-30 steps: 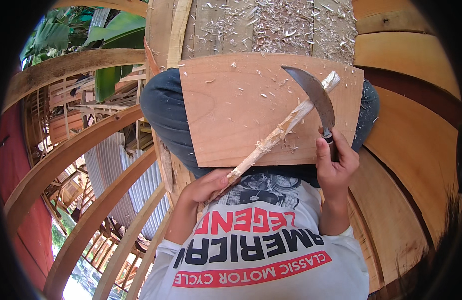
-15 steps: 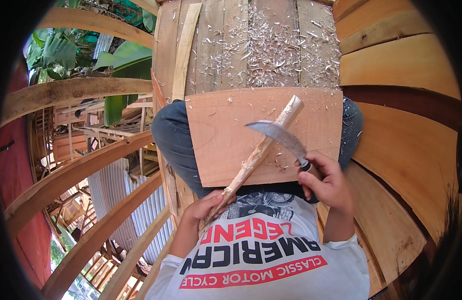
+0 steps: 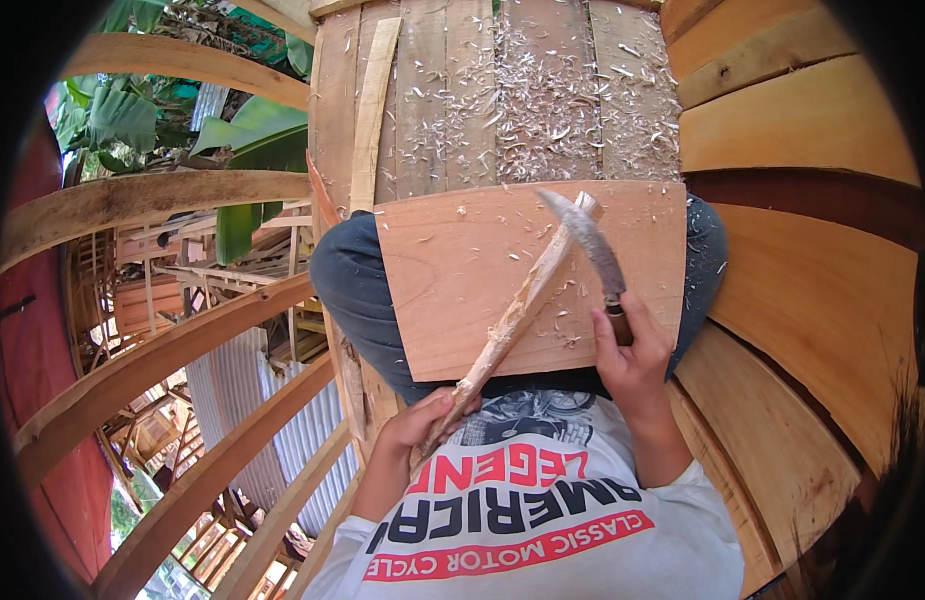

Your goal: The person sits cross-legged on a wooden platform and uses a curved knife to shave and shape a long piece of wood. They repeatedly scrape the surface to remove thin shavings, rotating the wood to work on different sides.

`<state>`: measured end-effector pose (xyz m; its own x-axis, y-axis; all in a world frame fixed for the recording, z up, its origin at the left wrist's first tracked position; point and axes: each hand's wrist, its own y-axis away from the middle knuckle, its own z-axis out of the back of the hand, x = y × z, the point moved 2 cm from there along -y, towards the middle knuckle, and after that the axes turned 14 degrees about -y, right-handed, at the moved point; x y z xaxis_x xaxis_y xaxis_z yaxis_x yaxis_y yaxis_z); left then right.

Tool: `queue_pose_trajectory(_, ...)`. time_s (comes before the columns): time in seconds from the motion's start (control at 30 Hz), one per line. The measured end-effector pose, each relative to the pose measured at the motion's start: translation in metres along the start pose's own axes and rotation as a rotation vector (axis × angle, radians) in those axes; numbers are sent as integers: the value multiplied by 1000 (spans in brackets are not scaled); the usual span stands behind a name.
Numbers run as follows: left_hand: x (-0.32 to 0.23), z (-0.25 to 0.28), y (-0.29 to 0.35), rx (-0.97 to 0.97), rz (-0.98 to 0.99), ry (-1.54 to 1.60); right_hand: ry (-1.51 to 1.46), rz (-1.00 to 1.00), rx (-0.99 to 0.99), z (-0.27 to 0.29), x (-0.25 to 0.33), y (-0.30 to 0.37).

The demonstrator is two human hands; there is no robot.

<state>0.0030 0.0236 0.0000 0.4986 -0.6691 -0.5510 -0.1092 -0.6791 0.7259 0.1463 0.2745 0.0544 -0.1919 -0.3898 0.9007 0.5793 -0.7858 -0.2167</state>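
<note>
My left hand (image 3: 430, 418) is closed round the lower end of a pale, partly whittled wooden stick (image 3: 518, 312). The stick slants up and to the right across a flat wooden board (image 3: 443, 270) that rests on my lap. In my right hand (image 3: 635, 352) is a curved knife (image 3: 589, 236), gripped by its dark handle. Its hooked blade points up and to the left, lying across the stick near the far end; whether the edge touches the wood I cannot tell.
Beyond the board, pale shavings (image 3: 543, 110) are strewn over a plank floor (image 3: 423, 120), where a loose wooden strip (image 3: 375, 120) lies. Wooden rails (image 3: 173, 350) run along the left, with corrugated metal sheets (image 3: 293, 430) below. A wall of boards (image 3: 813, 310) curves along the right.
My right hand has moved the knife forward along the stick, from about its middle toward the far end, and turned the blade more upright. My left hand keeps its hold on the stick.
</note>
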Motion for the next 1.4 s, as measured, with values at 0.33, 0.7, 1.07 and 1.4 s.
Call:
queue_pose_trajectory(0.33,9,17,2,164,91,63,-859,-865,306,26,11,-8)
queue_pose_trajectory(0.7,12,10,-1,95,-30,-9,-194,-211,64,-7,-10,4)
queue_pose_trajectory(1.07,1,16,4,193,116,-2,-680,-640,292,24,4,-10)
queue_pose_trajectory(1.4,11,15,1,118,10,-51,-1359,-1262,412,13,-13,-16)
